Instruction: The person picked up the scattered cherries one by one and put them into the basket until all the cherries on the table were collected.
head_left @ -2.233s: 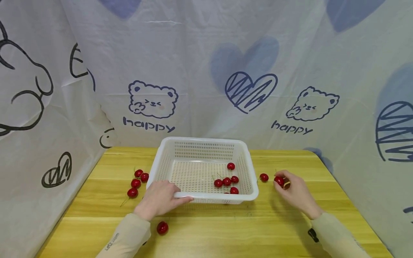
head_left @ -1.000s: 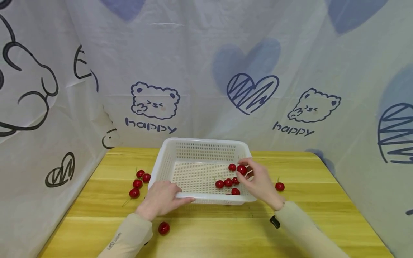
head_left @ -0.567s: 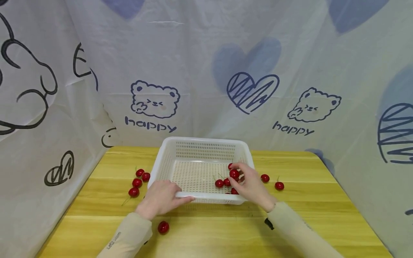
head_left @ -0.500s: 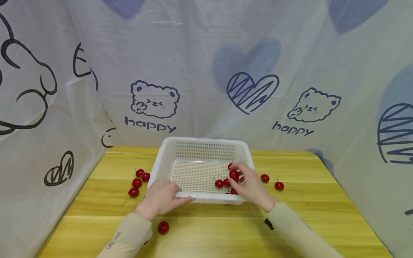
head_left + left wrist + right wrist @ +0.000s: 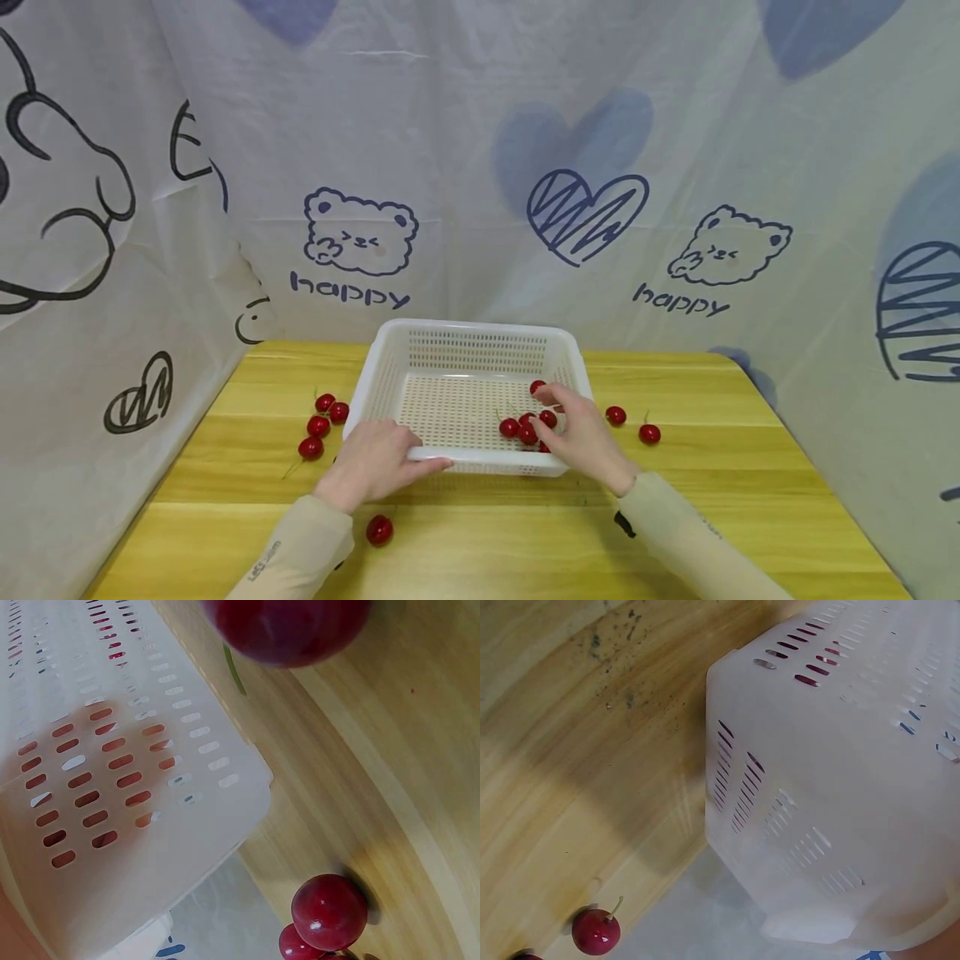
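on the yellow wooden table [image 5: 480, 550] stands a white rectangular perforated plastic basket [image 5: 442, 404], its near rim gripped by the left hand [image 5: 375, 461]. the right hand [image 5: 583, 429] hovers inside, thumb and fingers apart. beneath it, shiny round red cherries [image 5: 509, 427] (at least five show) cluster toward the basket's right; loose cherries [image 5: 311, 448] lie outside.

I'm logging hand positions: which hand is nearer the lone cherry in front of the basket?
Left. The left hand grips the basket, just beyond the lone cherry; the right hand is farther away, over the basket's right side.
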The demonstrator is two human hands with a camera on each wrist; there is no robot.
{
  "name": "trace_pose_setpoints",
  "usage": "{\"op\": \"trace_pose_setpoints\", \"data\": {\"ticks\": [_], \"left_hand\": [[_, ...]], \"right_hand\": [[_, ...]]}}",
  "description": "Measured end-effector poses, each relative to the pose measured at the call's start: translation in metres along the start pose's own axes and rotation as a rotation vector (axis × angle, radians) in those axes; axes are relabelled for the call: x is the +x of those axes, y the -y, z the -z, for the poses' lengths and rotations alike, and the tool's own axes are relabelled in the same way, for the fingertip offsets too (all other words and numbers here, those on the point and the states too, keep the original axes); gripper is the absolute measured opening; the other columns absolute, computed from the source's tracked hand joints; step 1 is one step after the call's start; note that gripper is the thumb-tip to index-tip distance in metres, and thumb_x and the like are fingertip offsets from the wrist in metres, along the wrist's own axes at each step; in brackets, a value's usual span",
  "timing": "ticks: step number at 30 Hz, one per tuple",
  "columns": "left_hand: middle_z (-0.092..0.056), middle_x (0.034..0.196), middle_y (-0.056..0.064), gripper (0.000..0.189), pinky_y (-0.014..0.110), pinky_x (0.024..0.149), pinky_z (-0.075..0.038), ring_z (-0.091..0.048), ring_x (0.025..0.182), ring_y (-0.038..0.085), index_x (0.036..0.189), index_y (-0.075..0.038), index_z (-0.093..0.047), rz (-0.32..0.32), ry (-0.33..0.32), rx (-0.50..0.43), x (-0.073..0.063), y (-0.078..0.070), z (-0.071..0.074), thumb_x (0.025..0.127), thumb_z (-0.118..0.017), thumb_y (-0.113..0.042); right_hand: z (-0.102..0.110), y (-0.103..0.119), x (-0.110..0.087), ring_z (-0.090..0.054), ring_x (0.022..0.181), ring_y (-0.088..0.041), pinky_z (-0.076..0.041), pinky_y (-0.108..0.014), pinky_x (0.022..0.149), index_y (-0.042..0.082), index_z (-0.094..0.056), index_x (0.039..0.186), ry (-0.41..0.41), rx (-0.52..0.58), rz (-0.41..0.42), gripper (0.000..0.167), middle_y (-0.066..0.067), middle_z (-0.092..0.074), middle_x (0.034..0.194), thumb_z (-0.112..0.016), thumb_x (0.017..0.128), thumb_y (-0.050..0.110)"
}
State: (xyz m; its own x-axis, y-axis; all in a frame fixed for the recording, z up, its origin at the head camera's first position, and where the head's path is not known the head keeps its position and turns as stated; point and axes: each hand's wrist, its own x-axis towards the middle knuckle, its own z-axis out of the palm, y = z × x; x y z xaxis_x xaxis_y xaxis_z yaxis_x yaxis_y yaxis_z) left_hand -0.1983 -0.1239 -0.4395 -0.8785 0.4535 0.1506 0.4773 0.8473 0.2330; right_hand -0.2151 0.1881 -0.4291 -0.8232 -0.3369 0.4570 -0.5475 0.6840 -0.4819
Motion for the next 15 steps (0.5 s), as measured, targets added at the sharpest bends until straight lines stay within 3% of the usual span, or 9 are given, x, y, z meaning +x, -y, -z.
{"op": "trace_pose_setpoints", "data": {"ticks": [15], "left_hand": [[-0.04,0.047,-0.014,0.054,0.023,0.045,-0.029,-0.033,0.045,0.004,0.064,-0.029,-0.063,0.008,0.001,0.001,0.0007,-0.0013,0.0025,0.089,-0.052,-0.075]], "right_hand": [[0.0028,-0.0016,-0.003,-0.069,0.104,-0.032,-0.058,-0.048,0.089,0.003,-0.065,0.112,-0.04,0.02,-0.006,0.027,-0.015,-0.072,0.111,-0.073,0.087,0.003]]}}
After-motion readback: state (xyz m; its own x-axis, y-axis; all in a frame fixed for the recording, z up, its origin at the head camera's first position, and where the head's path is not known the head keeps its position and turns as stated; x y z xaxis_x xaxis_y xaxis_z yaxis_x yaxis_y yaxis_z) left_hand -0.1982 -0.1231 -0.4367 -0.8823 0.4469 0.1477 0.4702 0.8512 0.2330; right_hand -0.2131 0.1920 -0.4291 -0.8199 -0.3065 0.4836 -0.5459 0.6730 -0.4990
